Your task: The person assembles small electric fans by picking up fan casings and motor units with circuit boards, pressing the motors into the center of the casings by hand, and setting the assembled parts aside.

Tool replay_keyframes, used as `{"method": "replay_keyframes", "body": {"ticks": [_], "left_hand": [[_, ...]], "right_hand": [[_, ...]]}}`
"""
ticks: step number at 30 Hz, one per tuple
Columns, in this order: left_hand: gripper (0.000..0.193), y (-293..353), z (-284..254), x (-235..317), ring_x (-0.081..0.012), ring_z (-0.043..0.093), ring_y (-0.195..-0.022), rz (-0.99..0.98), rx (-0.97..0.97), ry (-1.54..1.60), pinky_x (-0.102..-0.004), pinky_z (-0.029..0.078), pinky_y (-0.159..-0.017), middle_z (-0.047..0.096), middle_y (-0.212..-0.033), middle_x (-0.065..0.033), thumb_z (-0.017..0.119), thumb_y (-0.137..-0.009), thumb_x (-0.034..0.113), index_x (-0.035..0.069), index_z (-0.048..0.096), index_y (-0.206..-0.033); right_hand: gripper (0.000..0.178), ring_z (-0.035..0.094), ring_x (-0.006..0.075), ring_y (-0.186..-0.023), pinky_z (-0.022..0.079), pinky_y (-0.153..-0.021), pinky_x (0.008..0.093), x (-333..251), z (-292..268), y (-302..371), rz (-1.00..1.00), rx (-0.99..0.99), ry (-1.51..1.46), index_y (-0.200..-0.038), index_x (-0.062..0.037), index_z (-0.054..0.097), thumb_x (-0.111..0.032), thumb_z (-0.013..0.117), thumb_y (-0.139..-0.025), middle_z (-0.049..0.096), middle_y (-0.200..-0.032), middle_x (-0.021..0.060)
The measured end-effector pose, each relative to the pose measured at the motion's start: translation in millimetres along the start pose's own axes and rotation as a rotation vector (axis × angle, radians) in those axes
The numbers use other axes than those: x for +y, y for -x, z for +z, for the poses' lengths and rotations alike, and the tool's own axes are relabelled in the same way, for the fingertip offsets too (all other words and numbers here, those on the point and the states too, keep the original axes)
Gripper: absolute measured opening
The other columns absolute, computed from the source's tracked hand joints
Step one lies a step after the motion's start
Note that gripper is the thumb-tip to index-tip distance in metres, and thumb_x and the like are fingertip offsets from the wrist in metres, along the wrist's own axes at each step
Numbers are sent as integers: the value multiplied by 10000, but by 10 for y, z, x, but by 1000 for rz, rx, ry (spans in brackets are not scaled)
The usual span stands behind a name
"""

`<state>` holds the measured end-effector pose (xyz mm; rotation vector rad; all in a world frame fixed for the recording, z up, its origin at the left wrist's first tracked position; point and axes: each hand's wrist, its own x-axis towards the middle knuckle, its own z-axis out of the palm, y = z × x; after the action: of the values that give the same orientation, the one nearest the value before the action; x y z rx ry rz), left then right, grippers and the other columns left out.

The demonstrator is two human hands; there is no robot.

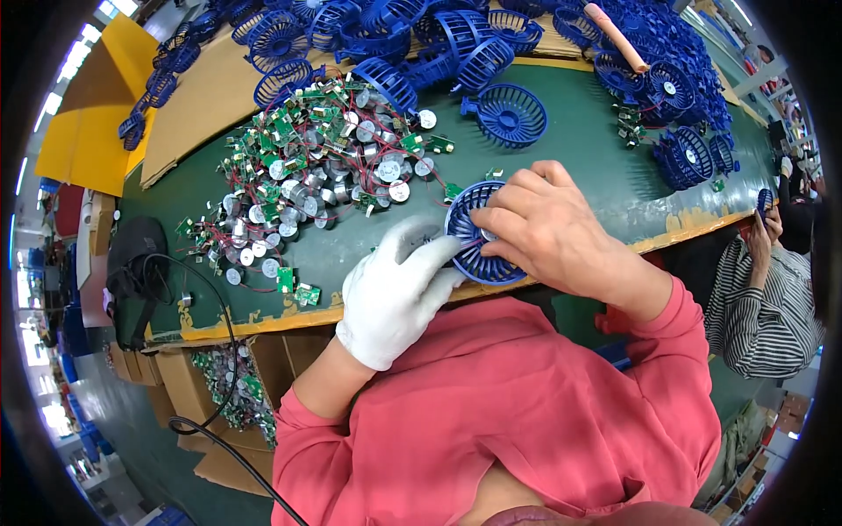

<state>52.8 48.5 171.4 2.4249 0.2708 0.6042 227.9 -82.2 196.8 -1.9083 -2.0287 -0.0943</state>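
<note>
My left hand (390, 289), in a white glove, grips the near left rim of a round blue slatted fan housing (491, 270) at the table's front edge. Its thumb reaches over the rim into the housing. My bare right hand (548, 230) comes over the far right side, fingers bent together inside the bowl. Beneath these fingertips a small silvery piece and a bit of red wire show; most of it is hidden. Left of the hands lies a heap of small silver motors (388, 171) with red wires and green circuit boards (286, 280).
A single blue housing (510, 116) lies just beyond my hands, with many more piled behind. Blue housings with motors (684, 158) stand at the right, near a pinkish rod (616, 37). A black cap (136, 254) and cable sit left. Another person (761, 302) works at the right.
</note>
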Motion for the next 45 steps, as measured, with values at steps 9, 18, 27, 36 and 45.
{"method": "replay_keyframes", "body": {"ticks": [9,18,27,36,45], "left_hand": [[286,32,14,-62,-266,657,-793,41,-9,-50,-337,531,-668,633,-1014,-101,752,-705,96,115,684,-983],[249,18,20,-81,-264,642,-795,70,-3,-33,-366,514,-657,610,-997,-65,721,-764,177,148,660,-1004],[286,-36,-35,-29,-279,647,-838,60,-55,-51,-349,524,-694,635,-1014,-98,759,-712,133,118,680,-986],[304,5,-24,-65,-292,638,-834,99,-103,-68,-366,517,-708,626,-1016,-102,744,-710,121,130,675,-1007],[567,82,-36,-248,-306,598,-1050,75,126,26,-379,490,-896,573,-1189,-182,795,-654,191,11,598,-1155]], "right_hand": [[312,545,262,-849,425,-778,373,-11,-26,-37,-25,-90,-77,-958,-44,627,-179,752,-706,559,-836,79],[254,526,292,-799,450,-713,387,-16,-34,-39,-1,-67,-149,-889,-12,589,-121,739,-716,527,-811,110],[244,574,307,-802,486,-697,397,43,-78,-103,-54,-196,-129,-780,-5,585,-172,748,-709,567,-781,133],[248,587,274,-824,475,-715,397,-31,-109,-181,-70,-329,-30,-734,-20,643,-237,750,-680,611,-749,103],[862,558,258,-1009,416,-906,367,139,102,287,72,232,-362,-1302,-14,520,-486,807,-640,589,-1093,123]]}}
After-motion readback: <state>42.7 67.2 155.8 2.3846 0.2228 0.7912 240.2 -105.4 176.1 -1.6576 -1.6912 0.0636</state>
